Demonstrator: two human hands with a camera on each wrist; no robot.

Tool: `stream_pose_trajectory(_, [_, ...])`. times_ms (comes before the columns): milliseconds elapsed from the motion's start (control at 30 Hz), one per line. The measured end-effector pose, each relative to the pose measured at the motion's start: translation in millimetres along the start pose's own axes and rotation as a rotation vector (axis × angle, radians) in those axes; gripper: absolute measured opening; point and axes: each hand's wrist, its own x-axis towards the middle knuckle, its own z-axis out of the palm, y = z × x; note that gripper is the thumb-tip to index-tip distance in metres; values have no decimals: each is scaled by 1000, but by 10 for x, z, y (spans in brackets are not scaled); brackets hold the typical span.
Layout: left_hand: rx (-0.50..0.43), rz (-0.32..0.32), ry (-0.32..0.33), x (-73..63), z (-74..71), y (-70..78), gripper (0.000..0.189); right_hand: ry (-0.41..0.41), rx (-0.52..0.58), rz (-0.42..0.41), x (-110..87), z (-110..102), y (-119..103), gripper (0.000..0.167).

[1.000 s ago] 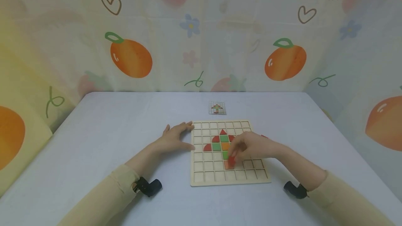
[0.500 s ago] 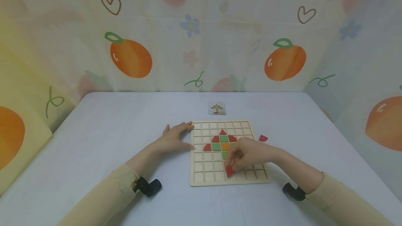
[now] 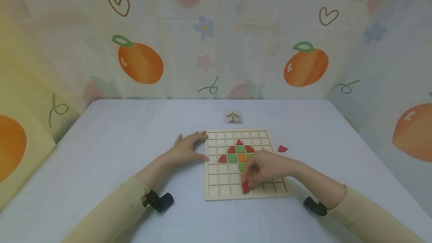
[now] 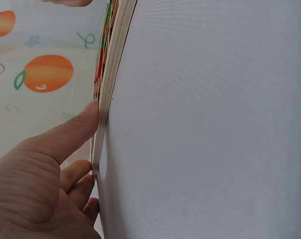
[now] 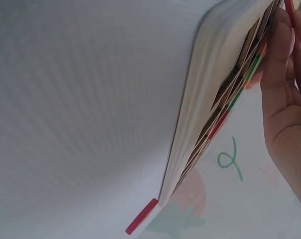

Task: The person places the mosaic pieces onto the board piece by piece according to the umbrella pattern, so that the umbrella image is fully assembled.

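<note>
A wooden grid board (image 3: 218,190) lies on the white table with red, green and orange tiles set in its middle cells. My left hand (image 3: 189,148) rests at the board's left edge, thumb and fingertips touching it with the fingers loosely spread. Over the board's lower part, my right hand (image 3: 266,166) pinches a red tile (image 3: 245,188) at the bottom row. That tile also shows between thumb and finger in the right wrist view, at the top right corner. The hand covers some cells and most of the held tile's upper part.
A small pattern card (image 3: 233,116) with a coloured figure lies beyond the board. One loose red quarter-round tile (image 3: 282,148) is on the table just right of the board. A fruit-printed curtain (image 3: 182,48) hangs behind the table.
My right hand has moved slightly toward the board's near edge, bringing the red tile to the bottom row and turning it. The loose red tile has come into full sight. My left hand stays put.
</note>
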Motion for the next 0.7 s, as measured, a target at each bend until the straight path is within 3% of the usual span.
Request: stream_pose_trajectory(700, [13, -6, 15, -5, 16, 28, 78, 14, -19, 17, 14, 9, 33, 8])
